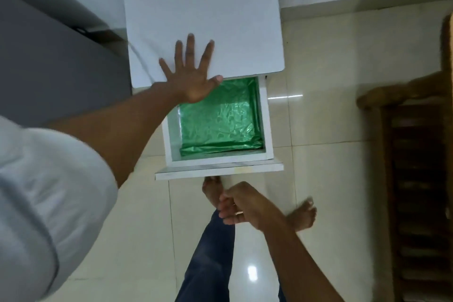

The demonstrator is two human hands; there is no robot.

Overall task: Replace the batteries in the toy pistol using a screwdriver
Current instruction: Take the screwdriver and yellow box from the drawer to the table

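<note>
Left hand (193, 81) flat on table (203, 7); pistol unseen.

White table (203, 7), open drawer (267, 117) lined green; glossy cream tile floor (318, 154); dark wooden furniture (416, 179) right.

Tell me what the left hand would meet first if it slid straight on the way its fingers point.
Nothing, as far as the picture shows: the left hand lies flat on the white table top, fingers pointing along its bare surface toward the far edge and wall.
</note>
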